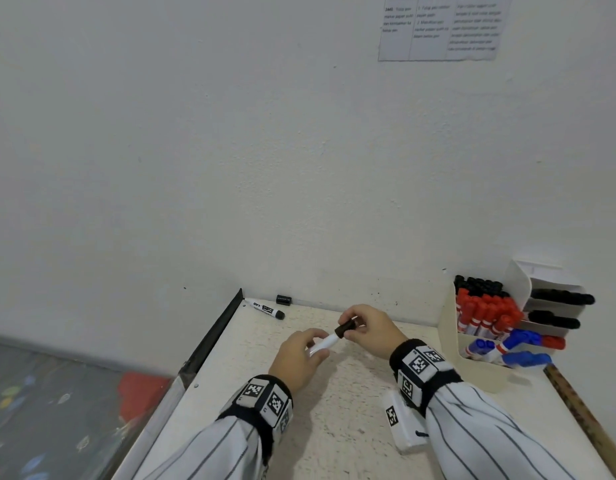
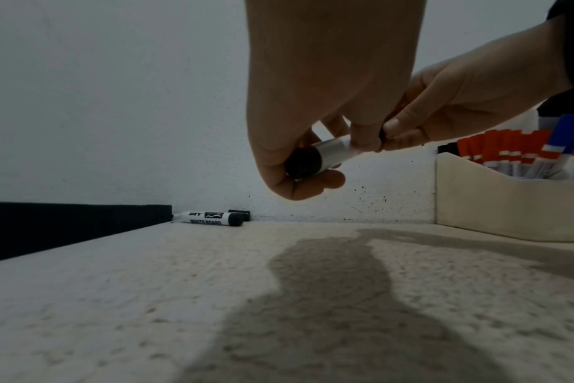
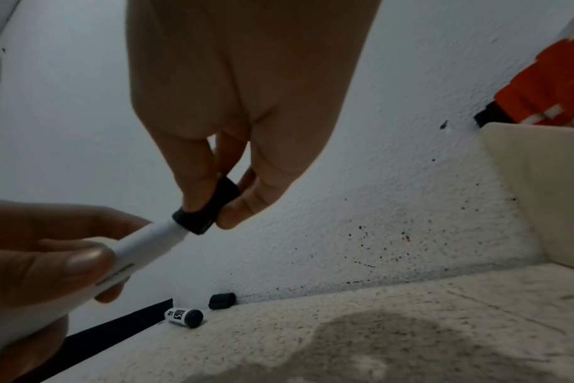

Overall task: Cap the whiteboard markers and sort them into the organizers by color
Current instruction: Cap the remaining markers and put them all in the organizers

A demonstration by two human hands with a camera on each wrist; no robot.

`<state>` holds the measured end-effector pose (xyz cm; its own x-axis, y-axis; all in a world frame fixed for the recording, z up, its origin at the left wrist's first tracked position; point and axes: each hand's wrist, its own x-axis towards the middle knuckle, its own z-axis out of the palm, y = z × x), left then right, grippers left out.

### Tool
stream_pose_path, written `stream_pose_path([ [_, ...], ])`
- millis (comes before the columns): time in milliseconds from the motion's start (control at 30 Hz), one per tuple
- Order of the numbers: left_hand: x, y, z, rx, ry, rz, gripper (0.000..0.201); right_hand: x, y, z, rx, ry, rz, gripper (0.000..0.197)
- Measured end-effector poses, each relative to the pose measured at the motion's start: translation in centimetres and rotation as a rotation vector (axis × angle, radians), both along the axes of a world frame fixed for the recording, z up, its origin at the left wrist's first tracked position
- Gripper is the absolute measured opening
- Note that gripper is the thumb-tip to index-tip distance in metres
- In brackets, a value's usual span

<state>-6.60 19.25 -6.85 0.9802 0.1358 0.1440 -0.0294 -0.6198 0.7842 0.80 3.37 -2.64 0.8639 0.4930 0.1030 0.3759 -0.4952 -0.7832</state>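
Above the table's middle my left hand [image 1: 301, 355] grips the white barrel of a black whiteboard marker [image 1: 325, 342]. My right hand [image 1: 363, 329] pinches its black cap [image 1: 344, 329] between thumb and fingers, and the cap sits over the marker's tip [image 3: 194, 222]. From the left wrist view the marker's black rear end [image 2: 303, 162] points at the camera. A second marker [image 1: 265, 308] lies at the table's far left corner, with a loose black cap [image 1: 284, 299] beside it by the wall. The cream organizer [image 1: 450, 327] at the right holds black, red and blue markers.
A white box [image 1: 541, 292] behind the organizer holds black markers lying flat. A small white tagged block [image 1: 401, 427] lies under my right forearm. A wooden ruler [image 1: 583, 417] runs along the table's right edge. A black strip [image 1: 213, 337] lines the left edge.
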Motion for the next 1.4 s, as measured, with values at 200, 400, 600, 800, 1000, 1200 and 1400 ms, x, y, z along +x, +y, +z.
stream_pose_path([
  [200,-0.3,-1.2,0.2,-0.042,-0.008,0.055,0.021,-1.1,-1.3,-0.4,0.188,0.108,-0.018,0.026],
  [400,-0.6,-2.0,0.4,-0.154,0.011,0.051,0.017,-1.1,-1.8,-1.1,0.186,0.11,-0.137,0.02],
  [600,-1.2,-2.0,1.3,-0.336,0.22,-0.032,0.025,-1.0,-2.3,-0.3,0.165,0.2,-0.014,0.023],
  [800,-1.4,-2.0,1.3,-0.405,0.199,-0.03,0.02,-1.2,-2.4,-0.2,0.246,0.256,-0.013,0.021],
  [1000,-1.4,-2.2,1.6,-0.388,0.152,-0.018,0.02,-1.7,-2.6,-0.3,0.27,0.292,-0.01,0.023],
  [1200,-1.4,-2.7,1.7,-0.31,0.122,-0.005,0.019,-2.2,-2.3,-0.3,0.284,0.211,-0.043,0.024],
  [1400,-1.3,-3.5,2.1,-0.307,0.044,-0.044,0.012,-2.9,-1.2,-0.1,0.18,0.282,-0.23,0.029],
])
